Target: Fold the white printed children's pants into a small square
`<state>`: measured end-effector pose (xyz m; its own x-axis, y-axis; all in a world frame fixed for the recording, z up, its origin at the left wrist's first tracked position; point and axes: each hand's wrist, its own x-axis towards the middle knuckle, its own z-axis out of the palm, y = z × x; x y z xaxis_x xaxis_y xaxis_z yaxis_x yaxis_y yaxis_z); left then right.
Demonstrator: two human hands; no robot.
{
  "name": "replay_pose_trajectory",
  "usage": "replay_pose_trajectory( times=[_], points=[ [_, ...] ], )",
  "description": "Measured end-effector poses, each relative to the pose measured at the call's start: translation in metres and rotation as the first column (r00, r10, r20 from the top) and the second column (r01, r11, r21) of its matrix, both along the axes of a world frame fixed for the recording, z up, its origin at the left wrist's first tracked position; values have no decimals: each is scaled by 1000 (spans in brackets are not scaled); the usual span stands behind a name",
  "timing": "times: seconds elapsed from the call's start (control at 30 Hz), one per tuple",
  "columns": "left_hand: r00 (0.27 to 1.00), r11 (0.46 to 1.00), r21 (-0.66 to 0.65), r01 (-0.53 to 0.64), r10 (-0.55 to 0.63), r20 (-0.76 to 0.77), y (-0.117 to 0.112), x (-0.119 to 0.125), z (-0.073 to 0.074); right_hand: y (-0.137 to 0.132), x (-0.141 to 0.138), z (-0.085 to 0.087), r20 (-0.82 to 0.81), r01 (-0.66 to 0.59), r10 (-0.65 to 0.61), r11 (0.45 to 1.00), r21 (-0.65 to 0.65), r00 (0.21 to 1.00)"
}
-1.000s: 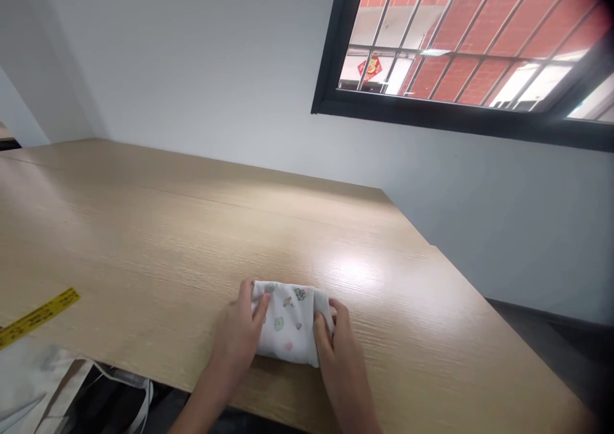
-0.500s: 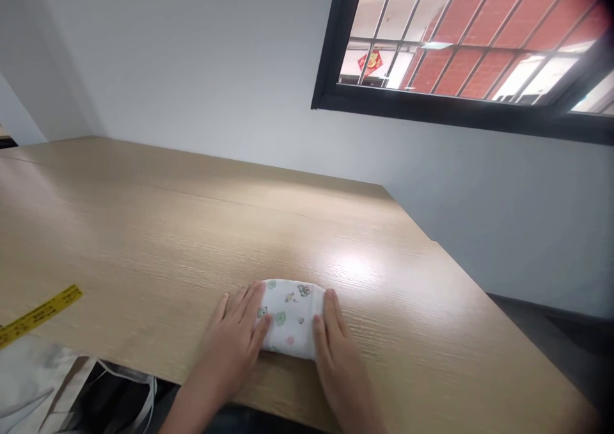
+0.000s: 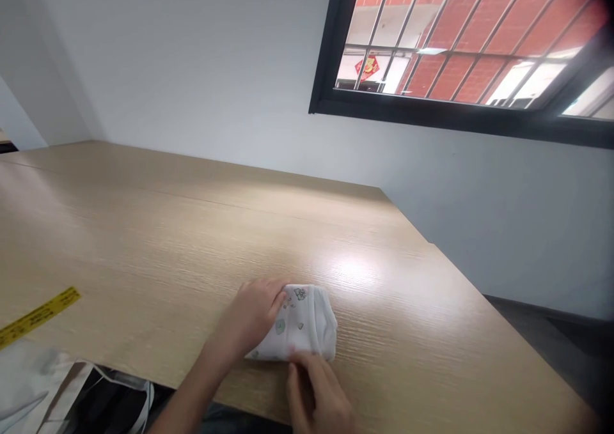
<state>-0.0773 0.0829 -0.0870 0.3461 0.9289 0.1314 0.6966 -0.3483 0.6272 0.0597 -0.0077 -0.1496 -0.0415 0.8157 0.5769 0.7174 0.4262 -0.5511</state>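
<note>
A small folded white cloth (image 3: 307, 324) with little printed pictures lies on the wooden table (image 3: 192, 229) near its front edge. My left hand (image 3: 252, 316) rests on the cloth's left part, fingers curled over its top. My right hand (image 3: 314, 389) is at the cloth's near edge, fingertips pinching the lower hem.
A yellow measuring tape (image 3: 38, 316) lies at the table's left front edge. A white bag or fabric (image 3: 29, 383) sits below the table at the lower left. A white wall and a barred window (image 3: 460, 44) stand behind the table. The table's right edge drops to a dark floor.
My right hand has slid from the cloth's right side to its near edge. My left hand has moved further onto the cloth, which now looks more bunched and shifted slightly right.
</note>
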Motion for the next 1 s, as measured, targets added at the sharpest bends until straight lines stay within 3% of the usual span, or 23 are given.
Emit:
replay_pose_trajectory(
  times=[0.1, 0.23, 0.3, 0.47, 0.6, 0.73, 0.87, 1.0],
  points=[
    [988, 987, -74, -145, 149, 51, -28, 5, -10, 22, 11, 13, -31, 73, -78, 989, -131, 996],
    [901, 893, -279, -353, 405, 156, -64, 13, -20, 44, 21, 29, -85, 9, -37, 951, -308, 996],
    [880, 878, -317, -358, 431, 198, -70, 14, -23, 47, 25, 32, -124, -29, -19, 924, -381, 992],
    [783, 858, -353, -373, 495, 376, -60, 5, -27, 38, 29, 33, -256, -9, -134, 871, -491, 957],
    [855, 859, -404, -315, 442, 272, -54, 8, -21, 38, 20, 31, -204, -88, -8, 884, -459, 979],
    [925, 878, -357, -318, 370, 84, -52, 30, -8, 47, 30, 29, -139, -72, 12, 897, -437, 990],
    [973, 914, -347, -208, 231, 24, -54, 77, -8, 38, 81, 21, -185, -20, -71, 893, -450, 980],
    [984, 955, -284, 89, -41, 172, -76, 135, -34, -4, 150, 12, -134, 131, -223, 863, -488, 966]
  ],
)
